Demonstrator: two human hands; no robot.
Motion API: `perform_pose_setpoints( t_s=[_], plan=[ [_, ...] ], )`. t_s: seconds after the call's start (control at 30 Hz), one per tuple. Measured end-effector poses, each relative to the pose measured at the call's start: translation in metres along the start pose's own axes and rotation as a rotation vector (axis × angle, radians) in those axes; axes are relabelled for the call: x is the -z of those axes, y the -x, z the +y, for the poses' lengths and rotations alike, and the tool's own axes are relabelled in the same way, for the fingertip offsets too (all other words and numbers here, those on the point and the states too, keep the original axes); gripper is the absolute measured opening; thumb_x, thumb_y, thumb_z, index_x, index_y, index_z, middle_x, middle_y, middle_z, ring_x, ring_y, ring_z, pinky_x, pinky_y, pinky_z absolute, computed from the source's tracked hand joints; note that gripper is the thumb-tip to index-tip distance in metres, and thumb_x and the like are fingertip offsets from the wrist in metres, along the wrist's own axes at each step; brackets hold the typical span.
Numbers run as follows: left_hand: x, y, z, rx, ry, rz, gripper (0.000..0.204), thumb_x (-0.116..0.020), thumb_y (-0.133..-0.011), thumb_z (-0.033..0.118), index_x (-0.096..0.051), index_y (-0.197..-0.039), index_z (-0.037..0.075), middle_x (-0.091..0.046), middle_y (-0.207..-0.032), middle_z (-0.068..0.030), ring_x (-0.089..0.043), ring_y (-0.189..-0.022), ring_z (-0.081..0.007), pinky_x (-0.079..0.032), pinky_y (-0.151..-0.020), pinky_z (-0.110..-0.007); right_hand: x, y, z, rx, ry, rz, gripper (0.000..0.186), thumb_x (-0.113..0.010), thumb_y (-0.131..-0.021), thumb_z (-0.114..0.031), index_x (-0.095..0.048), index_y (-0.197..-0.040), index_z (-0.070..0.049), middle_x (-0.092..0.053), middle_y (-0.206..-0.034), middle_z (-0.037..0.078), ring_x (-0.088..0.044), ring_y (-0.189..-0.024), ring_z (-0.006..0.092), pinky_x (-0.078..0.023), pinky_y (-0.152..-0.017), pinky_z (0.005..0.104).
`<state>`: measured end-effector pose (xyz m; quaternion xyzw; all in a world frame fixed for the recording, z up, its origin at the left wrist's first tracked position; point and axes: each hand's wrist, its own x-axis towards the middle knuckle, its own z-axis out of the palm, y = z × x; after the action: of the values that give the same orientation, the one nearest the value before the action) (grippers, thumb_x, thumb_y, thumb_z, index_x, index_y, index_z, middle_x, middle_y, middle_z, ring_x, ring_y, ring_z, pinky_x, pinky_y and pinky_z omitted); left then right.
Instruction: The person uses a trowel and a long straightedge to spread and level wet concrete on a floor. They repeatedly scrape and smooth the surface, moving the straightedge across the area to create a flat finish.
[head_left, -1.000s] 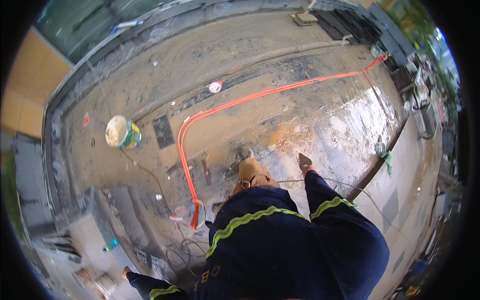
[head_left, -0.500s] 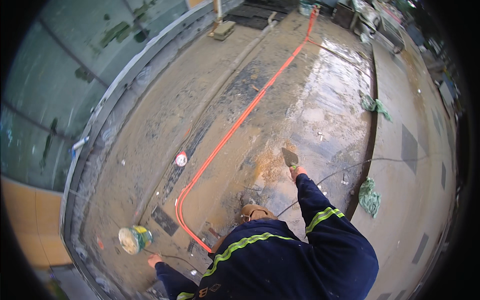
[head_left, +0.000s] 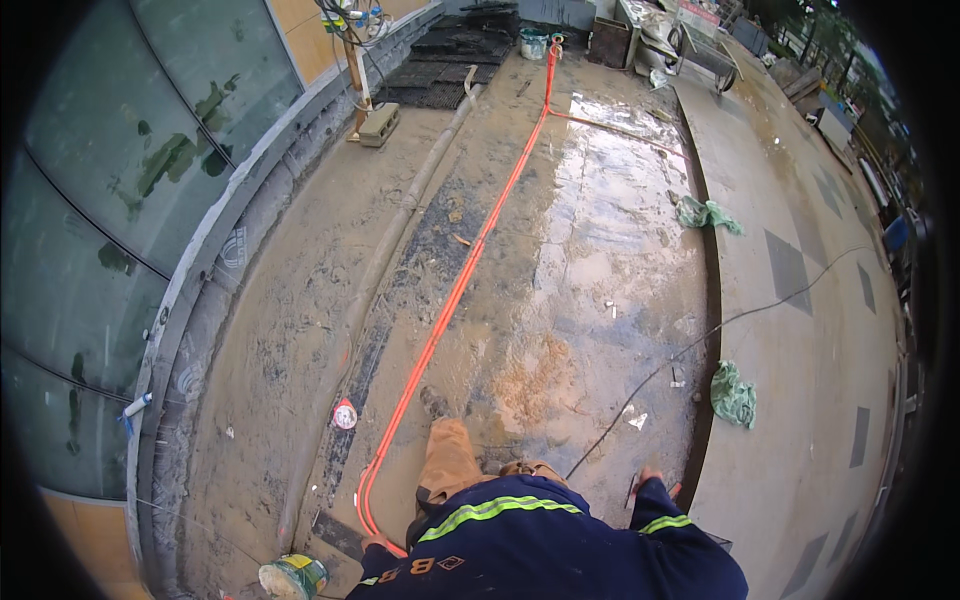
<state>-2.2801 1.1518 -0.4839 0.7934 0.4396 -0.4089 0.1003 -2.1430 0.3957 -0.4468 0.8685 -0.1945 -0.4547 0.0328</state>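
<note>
1. While the left hand (head_left: 375, 541) hangs near the lower bend of the paired orange-red hoses (head_left: 462, 283), its finger opening and hold cannot be told.
2. By the grey paved slab's (head_left: 800, 400) left edge is the right hand (head_left: 652, 474), a thin dark sliver (head_left: 631, 490) beside it — grip too small to tell.
3. Between hoses and slab runs a broad strip of wet, muddy floor (head_left: 600, 380) — crumpled green cloth (head_left: 733, 395) lies at the slab's left edge.

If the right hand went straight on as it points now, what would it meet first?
Probably the white scrap beside the dark cable, ahead of the right hand; the hand's height is unclear, so it may pass over both.
</note>
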Motion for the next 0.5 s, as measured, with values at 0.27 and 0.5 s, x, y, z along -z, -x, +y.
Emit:
perform_pose_setpoints(
  t_s=[0.27, 0.5],
  plan=[
    [0.161, -0.172, 0.099, -0.337, -0.361, 0.087, 0.035, -0.04, -0.087, 0.028, -0.065, -0.103, 0.009, -0.063, -0.107, -0.01, -0.06, -0.1, -0.0268, -0.047, -0.083, -0.042, 0.016, 0.016, -0.134, -0.579, -1.225, -0.243, 0.043, -0.065, -0.07, -0.03, -0.056, -0.101, -0.001, -0.057, -0.076, 0.018, -0.059, -0.069, 0.0293, -0.046, -0.06, 0.0424],
    [0.375, -0.205, 0.312, -0.501, 0.076, 0.392, 0.036, -0.058, -0.073, 0.037, -0.068, -0.083, 0.004, -0.064, -0.093, -0.0174, -0.059, -0.091, -0.0347, -0.045, -0.079, -0.042, 0.25, 0.016, -0.264, -0.296, -0.941, 0.753, 0.043, -0.059, -0.074, -0.041, -0.058, -0.081, 0.002, -0.061, -0.078, 0.023, -0.06, -0.082, 0.0373, -0.046, -0.074, 0.0438]
  ],
)
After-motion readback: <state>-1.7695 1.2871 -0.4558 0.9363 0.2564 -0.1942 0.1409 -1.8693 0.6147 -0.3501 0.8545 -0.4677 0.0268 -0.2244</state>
